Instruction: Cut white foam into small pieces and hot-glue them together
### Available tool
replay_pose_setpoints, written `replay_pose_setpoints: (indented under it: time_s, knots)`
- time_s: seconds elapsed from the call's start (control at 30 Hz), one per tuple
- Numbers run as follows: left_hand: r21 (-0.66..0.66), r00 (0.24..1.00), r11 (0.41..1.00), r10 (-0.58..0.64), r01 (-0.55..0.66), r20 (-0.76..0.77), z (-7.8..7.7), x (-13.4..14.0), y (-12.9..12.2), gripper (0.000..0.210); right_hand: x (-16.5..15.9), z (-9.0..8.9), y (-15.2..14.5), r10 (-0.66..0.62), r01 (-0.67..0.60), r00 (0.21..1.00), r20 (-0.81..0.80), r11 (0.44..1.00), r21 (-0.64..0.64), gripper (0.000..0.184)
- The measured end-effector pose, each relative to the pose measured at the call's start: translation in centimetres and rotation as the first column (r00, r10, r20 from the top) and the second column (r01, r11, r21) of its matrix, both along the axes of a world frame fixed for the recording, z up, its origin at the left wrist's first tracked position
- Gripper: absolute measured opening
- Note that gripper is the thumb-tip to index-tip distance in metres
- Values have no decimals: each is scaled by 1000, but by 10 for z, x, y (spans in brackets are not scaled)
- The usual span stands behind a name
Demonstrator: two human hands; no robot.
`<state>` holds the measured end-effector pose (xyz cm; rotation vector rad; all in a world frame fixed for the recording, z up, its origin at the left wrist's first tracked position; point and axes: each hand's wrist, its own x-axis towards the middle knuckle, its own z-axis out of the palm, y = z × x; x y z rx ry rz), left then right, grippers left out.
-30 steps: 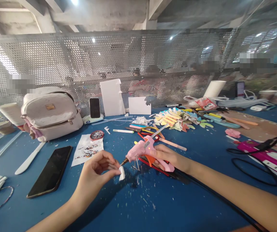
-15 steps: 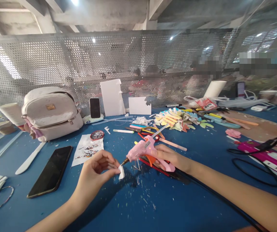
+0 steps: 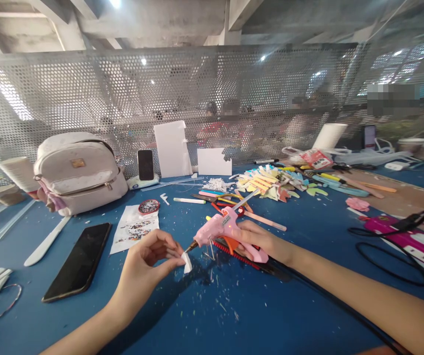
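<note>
Between the thumb and fingers of my left hand (image 3: 151, 264) is a small white piece (image 3: 187, 263), perhaps foam board or card. My right hand (image 3: 258, 239) is wrapped round the handle of a pink hot glue gun (image 3: 215, 228) with an orange trigger. A clear glue stick (image 3: 247, 198) pokes out of its back end. The nozzle points down-left and its tip is at the upper edge of the white piece; whether they touch I cannot tell. Under the gun lies a dark pouch with a red zip (image 3: 239, 254), partly hidden.
A black phone (image 3: 78, 261) and a white plastic knife (image 3: 47, 241) lie left, before a pale backpack (image 3: 76, 172). Coloured paper scraps (image 3: 267, 182), pliers and markers spread behind the gun. A magenta power strip (image 3: 407, 239) with a black cable lies right. A perforated screen (image 3: 182, 93) stands behind.
Almost nothing differs. The white piece has tilted very slightly in my left fingers, while the glue gun stays in place at its edge.
</note>
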<state>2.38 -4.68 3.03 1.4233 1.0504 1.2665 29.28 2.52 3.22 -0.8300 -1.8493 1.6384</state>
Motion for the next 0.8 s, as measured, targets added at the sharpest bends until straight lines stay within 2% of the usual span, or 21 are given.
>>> replay_pose_setpoints:
  time_s: [0.23, 0.5, 0.7, 0.8]
  knots:
    - [0, 999, 999, 51, -51, -4, 3, 3, -3, 21, -1, -1, -2, -12, 12, 1000, -12, 1000, -5, 54]
    - [27, 999, 1000, 10, -9, -39, 0, -1, 1, 21, 0, -1, -1, 5, -5, 1000, -9, 1000, 2, 54]
    - [22, 995, 995, 97, -97, 24, 6, 6, -4, 21, 1, -2, 0, 8, -8, 1000, 0, 1000, 2, 55]
    - [28, 997, 997, 77, -77, 10, 6, 6, -5, 20, 1, -1, 0, 7, -7, 1000, -8, 1000, 0, 55]
